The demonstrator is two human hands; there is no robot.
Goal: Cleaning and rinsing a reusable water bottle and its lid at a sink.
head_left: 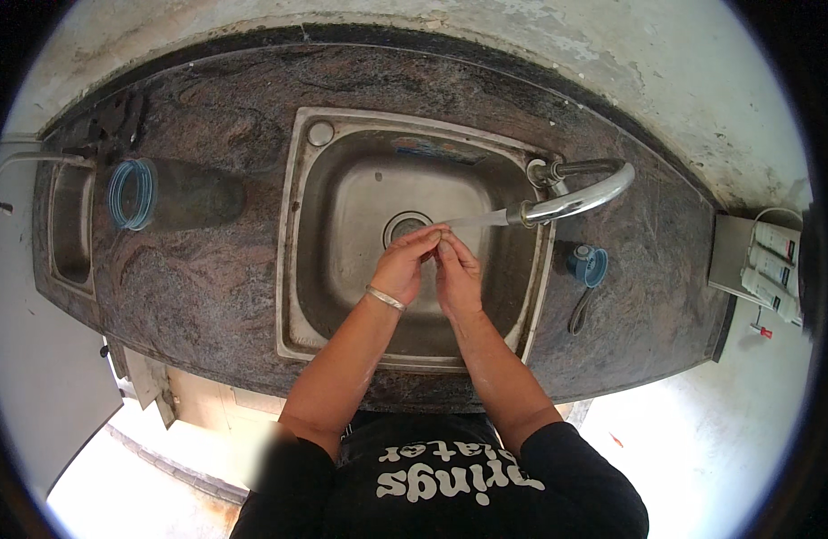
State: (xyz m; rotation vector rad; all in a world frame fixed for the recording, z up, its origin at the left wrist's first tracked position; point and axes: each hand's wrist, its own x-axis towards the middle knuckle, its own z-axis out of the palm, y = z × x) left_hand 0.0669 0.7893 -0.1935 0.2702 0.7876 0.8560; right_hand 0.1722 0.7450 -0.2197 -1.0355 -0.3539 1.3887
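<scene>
Over the steel sink [342,171], my left hand [401,269] and my right hand [460,277] meet at their fingertips. Both hands are closed, fingers pressed together; whatever small thing they pinch, if anything, is too small to make out. A chrome faucet [584,202] curves in from the sink's right rim. From its spout, a stream of water [478,220] runs toward my fingertips. Behind my hands lies the round drain [407,222], partly hidden by the left fingers. A metal bangle [386,298] circles my left wrist.
On the stone counter [198,296], a see-through container with a blue ringed rim [131,195] lies left of the sink. A blue lid [588,265] with a dark strap [579,313] rests to the right. A smaller sink [71,225] and tap [38,158] sit far left.
</scene>
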